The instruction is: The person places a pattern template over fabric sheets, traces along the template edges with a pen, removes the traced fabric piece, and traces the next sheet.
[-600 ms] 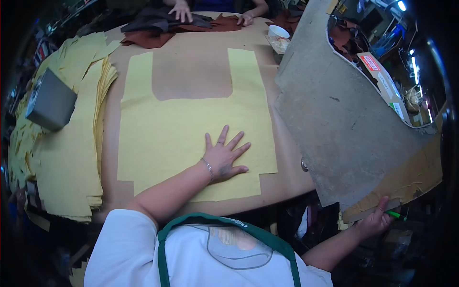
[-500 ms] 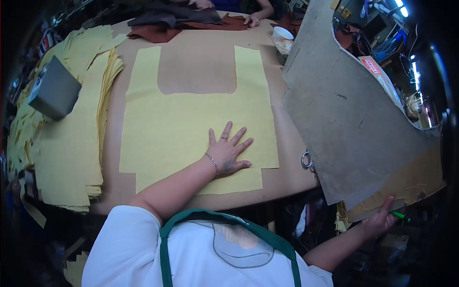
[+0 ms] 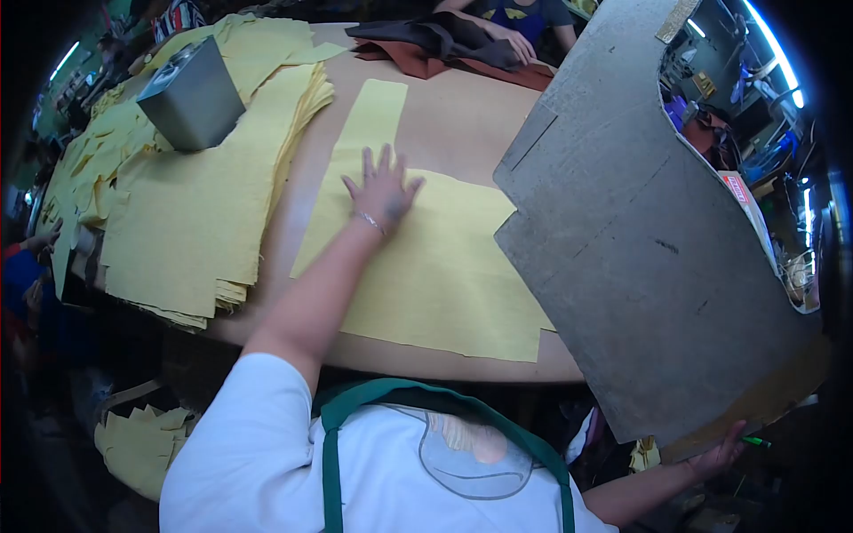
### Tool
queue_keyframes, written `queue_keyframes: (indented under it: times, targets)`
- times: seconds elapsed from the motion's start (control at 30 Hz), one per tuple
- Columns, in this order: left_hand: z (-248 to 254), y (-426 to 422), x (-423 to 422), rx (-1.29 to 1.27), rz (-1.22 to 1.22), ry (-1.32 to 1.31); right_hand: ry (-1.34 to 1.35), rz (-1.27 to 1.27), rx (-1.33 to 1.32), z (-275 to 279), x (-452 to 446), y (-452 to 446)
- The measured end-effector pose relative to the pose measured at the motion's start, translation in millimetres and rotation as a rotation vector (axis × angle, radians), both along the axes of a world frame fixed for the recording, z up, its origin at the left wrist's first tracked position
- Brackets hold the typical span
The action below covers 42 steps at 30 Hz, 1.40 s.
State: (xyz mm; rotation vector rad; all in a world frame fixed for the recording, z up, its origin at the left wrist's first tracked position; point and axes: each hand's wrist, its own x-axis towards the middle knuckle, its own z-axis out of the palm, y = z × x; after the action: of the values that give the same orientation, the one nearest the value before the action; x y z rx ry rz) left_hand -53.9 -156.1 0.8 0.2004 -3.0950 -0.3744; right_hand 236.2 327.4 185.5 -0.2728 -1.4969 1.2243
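Holding a grey board [image 3: 622, 240] is the right hand [image 3: 718, 455], illegible label [image 3: 736, 187] beyond.

Grey metal block [image 3: 200, 102] at left, dark cloth [image 3: 444, 37] over rust-brown cloth [image 3: 414, 61], lit tube light [image 3: 776, 50] upper right

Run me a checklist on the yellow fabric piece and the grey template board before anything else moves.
1. Left hand spread flat on the yellow fabric piece: ok.
2. Right hand holding the grey template board by its lower edge: ok.
3. Whole fabric piece visible: not ok; the board hides its right part.
4. Board touching the fabric: cannot tell from this one view.
5. Grey metal block off the fabric piece: ok; it sits on the stacked yellow fabric.
6. Green pen gripped securely: cannot tell; only its end shows beside the right hand.
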Motion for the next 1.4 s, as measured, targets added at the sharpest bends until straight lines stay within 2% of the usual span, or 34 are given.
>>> queue_keyframes:
  times: [0.03,0.13,0.23,0.3,0.33,0.37,0.43,0.47,0.5,0.53,0.57,0.6,0.63,0.67,0.73,0.8,0.87,0.93,1.03,1.07,1.13,1.33,1.4]
  targets:
    - [1.6,-21.1,-10.8,0.015,0.048,-0.049,-0.005,-0.001,-0.014,1.6,-1.8,-8.5]
    - [-2.8,-52.3,-22.1,0.002,-0.012,-0.154,-0.008,0.005,-0.042,-1.5,-5.6,-15.6]
    - [-11.0,-46.5,-17.2,-0.047,-0.078,0.090,-0.015,0.046,-0.015,-2.5,-3.7,-9.2]
    - [-13.3,-41.6,-14.7,0.558,-0.295,0.172,-0.004,0.089,-0.001,-3.1,-11.0,-10.1]
    - [-8.7,-39.7,-11.9,0.863,-0.400,0.213,-0.100,0.088,0.125,-8.6,-17.1,-7.0]
    - [-1.3,-41.2,-4.0,1.137,-0.402,0.061,-0.201,0.086,0.248,-14.4,-24.8,-0.4]
    - [42.7,-41.8,20.6,1.664,-0.389,-0.273,-0.243,0.205,0.227,-49.3,-46.8,23.2]
    - [46.3,-49.6,21.9,1.616,-0.419,-0.240,-0.263,0.316,0.032,-55.2,-69.3,-5.8]
    - [50.7,-54.1,24.1,1.517,-0.318,-0.188,-0.327,0.309,0.035,-75.6,-87.9,-1.2]
    - [54.8,-58.1,30.1,1.487,-0.300,-0.094,-0.322,0.367,0.084,-77.9,-108.0,-45.4]
    - [55.9,-63.3,37.6,1.453,-0.284,0.000,-0.423,0.389,-0.057,-89.6,-121.1,-61.1]
    - [53.1,-71.7,45.0,1.456,-0.265,-0.008,-0.417,0.623,-0.182,-105.1,-136.6,-67.2]
    - [49.9,-81.6,52.9,1.457,-0.245,-0.013,-0.477,0.672,-0.173,-121.2,-150.3,-73.9]
    - [41.8,-90.2,61.0,1.433,-0.209,0.020,-0.576,0.642,-0.067,-131.5,-161.5,-85.9]
    - [17.8,-106.5,72.5,1.395,-0.129,0.071,-0.706,0.592,-0.024,-144.6,-180.0,-114.0]
    - [-4.4,-116.7,76.0,1.376,-0.042,0.109,-0.842,0.574,0.125,-183.0,-206.7,-104.1]
    - [-10.3,-120.0,74.6,1.383,0.005,0.116,-0.780,0.619,0.060,-196.3,-223.0,-119.9]
    - [-16.3,-122.9,67.7,1.358,0.073,0.080,-0.890,0.452,0.247,-203.0,-235.9,-126.9]
    - [-19.5,-120.0,59.1,1.110,0.091,-0.022,-1.059,0.277,0.511,-212.6,-244.5,-130.0]
    - [-23.7,-121.7,55.3,1.085,0.078,0.029,-1.021,0.194,0.579,-217.1,-241.9,-133.7]
    - [-30.5,-120.6,50.7,1.034,0.056,0.127,-1.027,0.178,0.557,-216.6,-240.7,-136.8]
    - [-24.9,-126.2,38.9,0.294,0.194,0.011,-1.062,0.036,0.607,-213.3,-240.0,-152.4]
    - [-33.1,-128.6,30.2,0.478,0.186,0.018,-1.110,0.044,0.588,-210.3,-241.6,-151.7]
